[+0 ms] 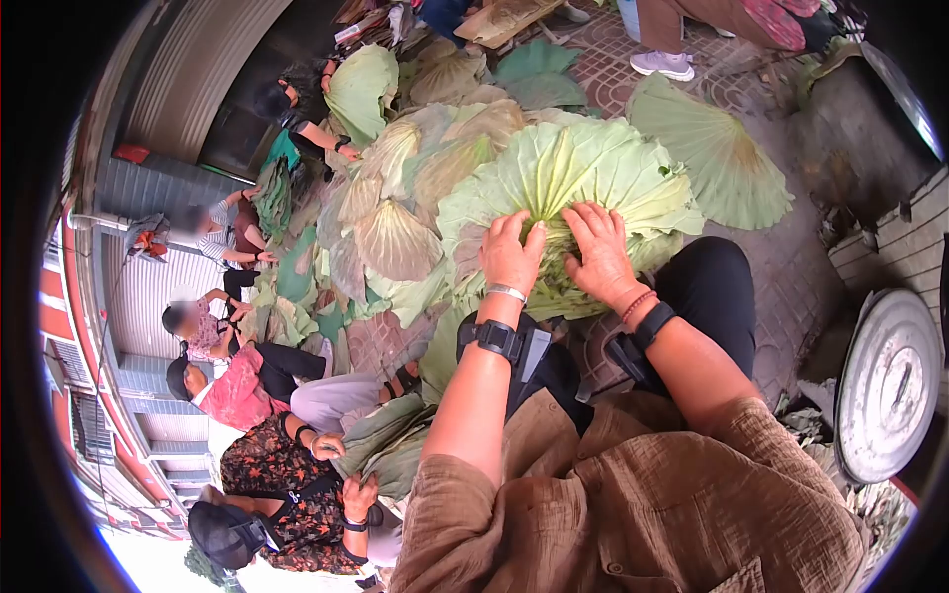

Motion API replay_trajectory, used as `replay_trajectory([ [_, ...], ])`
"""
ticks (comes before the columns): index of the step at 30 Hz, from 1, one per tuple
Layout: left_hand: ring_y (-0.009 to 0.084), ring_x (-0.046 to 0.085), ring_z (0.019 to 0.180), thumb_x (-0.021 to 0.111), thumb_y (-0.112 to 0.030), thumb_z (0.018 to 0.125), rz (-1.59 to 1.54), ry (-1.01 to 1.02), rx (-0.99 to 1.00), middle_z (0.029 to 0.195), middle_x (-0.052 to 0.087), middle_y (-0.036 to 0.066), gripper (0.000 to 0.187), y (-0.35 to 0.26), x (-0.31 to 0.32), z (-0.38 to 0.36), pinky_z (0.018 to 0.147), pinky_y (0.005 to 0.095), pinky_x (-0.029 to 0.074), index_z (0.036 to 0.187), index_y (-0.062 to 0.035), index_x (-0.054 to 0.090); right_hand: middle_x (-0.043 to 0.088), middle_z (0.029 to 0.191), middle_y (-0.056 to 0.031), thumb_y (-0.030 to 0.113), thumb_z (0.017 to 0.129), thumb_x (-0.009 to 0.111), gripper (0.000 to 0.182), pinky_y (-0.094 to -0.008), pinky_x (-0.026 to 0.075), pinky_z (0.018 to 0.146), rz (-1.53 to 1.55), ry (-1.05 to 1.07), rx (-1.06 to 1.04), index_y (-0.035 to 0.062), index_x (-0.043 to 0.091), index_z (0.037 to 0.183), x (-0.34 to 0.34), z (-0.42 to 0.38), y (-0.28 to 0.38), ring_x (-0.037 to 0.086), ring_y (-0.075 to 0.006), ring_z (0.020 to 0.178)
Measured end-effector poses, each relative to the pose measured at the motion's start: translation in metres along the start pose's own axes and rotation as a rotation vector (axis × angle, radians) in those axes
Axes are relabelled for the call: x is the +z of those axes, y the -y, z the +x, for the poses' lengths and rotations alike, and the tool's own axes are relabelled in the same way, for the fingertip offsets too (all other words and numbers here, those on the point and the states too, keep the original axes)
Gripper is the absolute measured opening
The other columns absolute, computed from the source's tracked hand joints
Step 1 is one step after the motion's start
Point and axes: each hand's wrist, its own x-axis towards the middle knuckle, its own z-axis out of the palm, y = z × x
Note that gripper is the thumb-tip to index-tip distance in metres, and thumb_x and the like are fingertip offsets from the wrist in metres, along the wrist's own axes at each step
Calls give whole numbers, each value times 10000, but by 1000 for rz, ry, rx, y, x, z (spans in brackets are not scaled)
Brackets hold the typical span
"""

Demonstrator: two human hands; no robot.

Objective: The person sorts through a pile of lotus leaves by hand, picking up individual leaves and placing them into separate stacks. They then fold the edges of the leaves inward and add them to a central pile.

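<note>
A large pale green lotus leaf [573, 163] with ribs fanning out from its centre lies spread in front of me, on top of a stack of leaves [573, 296]. On the near half of the leaf rests my left hand [512, 259], fingers stretched forward and the thumb apart. My right hand [600, 255] lies beside it, fingers spread over the leaf near its centre. Neither hand is closed around anything I can see. The lower layers of the stack are partly hidden under my hands and wrists.
A heap of loose lotus leaves [395, 237] covers the ground to the left. Another leaf [717, 148] lies at the upper right. A round metal lid [888, 385] stands at the right. Several people sit along the left, one person's hands [358, 494] holding folded leaves [390, 445].
</note>
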Motion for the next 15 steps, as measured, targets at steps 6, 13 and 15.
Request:
replay_trajectory([
  [6,361,574,773,508,-266,909,-117,-272,-23,830,611,174,261,20,-21,19,699,420,457,907,-27,616,438,1301,-123,135,674,652,626,-515,212,1062,-2,2,-20,85,451,1264,-2,-2,-2,346,-311,1270],
  [13,205,417,534,471,-274,949,-147,-677,-185,569,485,97,363,106,-105,20,529,366,380,748,21,535,432,1305,-118,147,679,655,627,-512,206,1065,22,29,-26,100,448,1269,0,-3,-3,342,-310,1271],
  [15,219,436,558,457,-286,957,-87,-778,-196,614,542,109,371,138,-133,12,550,369,393,797,30,568,428,1312,-119,150,685,651,627,-510,203,1066,7,10,-25,102,445,1275,3,-2,-5,339,-308,1274],
])
